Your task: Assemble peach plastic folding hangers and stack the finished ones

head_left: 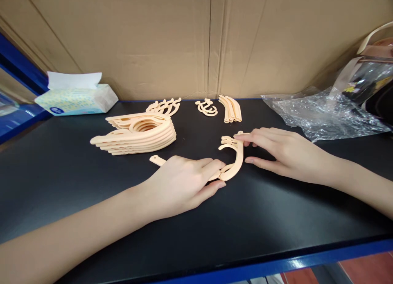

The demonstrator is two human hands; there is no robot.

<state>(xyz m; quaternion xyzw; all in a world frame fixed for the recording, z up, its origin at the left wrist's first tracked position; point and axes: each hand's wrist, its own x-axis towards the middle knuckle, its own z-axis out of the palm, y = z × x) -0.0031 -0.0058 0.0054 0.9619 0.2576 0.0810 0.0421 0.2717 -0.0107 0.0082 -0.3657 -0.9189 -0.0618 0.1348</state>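
My left hand [187, 181] is closed on a beige plastic folding hanger [236, 163]. A flat arm with a hole at its end pokes out behind my knuckles, and a curved arm bends up to the right of my fingertips. Thin hook-shaped pieces [227, 142] lie against the inner side of that curve. My right hand [276, 153] reaches in from the right, fingers stretched out. Its index fingertip touches the top of the curved arm, while the thumb stays apart below. My left fingers hide the hanger's middle.
A stack of beige hanger arms [138, 138] lies at the left. Farther back are hook pieces [166, 107], a smaller hook group [207, 107] and curved strips [230, 108]. A tissue pack [76, 99] and clear plastic bag [319, 116] flank the black tabletop [276, 230]; cardboard [153, 42] stands behind.
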